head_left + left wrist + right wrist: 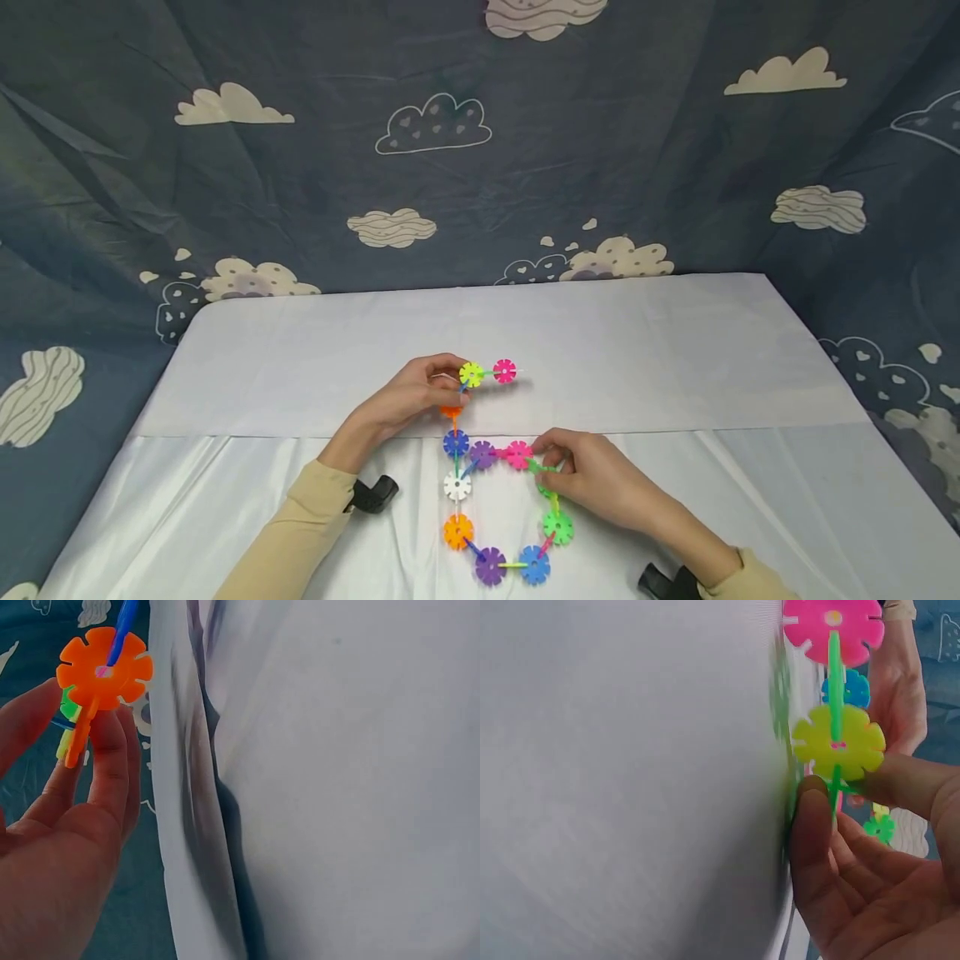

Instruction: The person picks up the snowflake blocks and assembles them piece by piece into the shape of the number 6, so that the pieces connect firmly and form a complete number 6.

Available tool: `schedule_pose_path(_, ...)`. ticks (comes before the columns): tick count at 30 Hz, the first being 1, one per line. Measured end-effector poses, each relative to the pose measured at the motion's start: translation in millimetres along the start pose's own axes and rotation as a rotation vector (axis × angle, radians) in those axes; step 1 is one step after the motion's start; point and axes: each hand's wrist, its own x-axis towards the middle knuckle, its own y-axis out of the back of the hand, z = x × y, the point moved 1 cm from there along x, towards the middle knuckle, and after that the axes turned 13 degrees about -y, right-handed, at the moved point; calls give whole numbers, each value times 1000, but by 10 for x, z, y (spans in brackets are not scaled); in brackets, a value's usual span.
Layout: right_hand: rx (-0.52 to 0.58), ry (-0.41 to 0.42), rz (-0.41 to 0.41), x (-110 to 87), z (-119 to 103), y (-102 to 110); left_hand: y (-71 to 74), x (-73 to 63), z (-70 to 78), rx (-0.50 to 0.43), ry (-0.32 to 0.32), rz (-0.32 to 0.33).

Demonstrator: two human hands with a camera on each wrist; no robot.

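Note:
Notched plastic discs, slotted into one another in several colours, make a loop with a tail. On the white cloth, the loop includes a purple disc point(491, 567), an orange disc point(458, 532) and a white disc point(457, 486). My left hand point(420, 390) pinches the tail close to another orange disc point(112, 669); a yellow disc point(471, 374) and a pink disc point(505, 371) extend beyond the fingertips. At the loop's upper right, my right hand point(600, 479) pinches a green disc by a yellow-green disc point(838, 742), its fingers partly covering that joint.
The white cloth point(637, 358) covers the table, with a seam across it and folds toward the front. Behind and at both sides hangs a dark cloud-print curtain point(435, 192). A black wrist camera point(375, 494) sits at the left cuff.

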Motion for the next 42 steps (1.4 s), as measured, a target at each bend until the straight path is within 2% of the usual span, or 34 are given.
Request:
schedule_pose_path(5,47,-5,-2,59,27,29,41,31,14,85,29,49)
schedule_pose_path(9,92,-15,-8,130,-7,86,94,114,28,131,50,86)
schedule_pose_path(20,201,-12,-72,433,-4,154,238,457,-29,207,78,74)
schedule_pose_path(28,127,-16,-6,576,54,194,288,606,-120,303,114,92)
schedule_pose_path(33,52,-34,81,623,60,218,274,690,-122,428,86,114)
schedule_pose_path(36,27,-26,103,635,51,223,246,706,-94,504,74,128)
schedule_pose_path(42,10,-30,115,632,47,202,216,677,-60,540,42,135)
